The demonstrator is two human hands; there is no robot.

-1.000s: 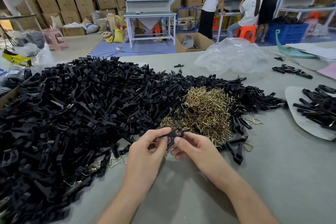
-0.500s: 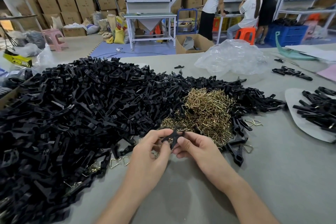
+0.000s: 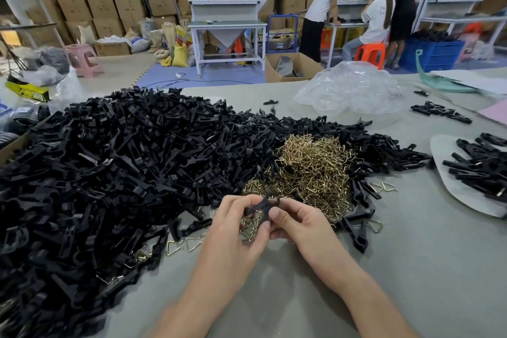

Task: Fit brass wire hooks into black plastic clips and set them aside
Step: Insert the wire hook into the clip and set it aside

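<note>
At the near edge of the tabletop (image 3: 411, 269), in the head view, the left hand (image 3: 233, 228) and the right hand (image 3: 299, 223) meet just in front of the hook heap (image 3: 312, 170). Between them is one black clip (image 3: 262, 207), held a little above the tabletop. The fingers (image 3: 238, 200) of the left hand are curled and pinch its left end; the right thumb and forefinger pinch its right end. Its long axis runs from low on the left to slightly higher on the right, across both hands. Both hands touch it, so neither is nearer.

I judge it should go to the finished pile (image 3: 482, 170) on the white sheet (image 3: 450, 195), well apart at far right, on the right hand's side.

Whether a hook sits in the clip I cannot tell: fingers cover its middle, and loose hooks lie behind. The big clip heap (image 3: 123, 173) is cut off at the left.
</note>
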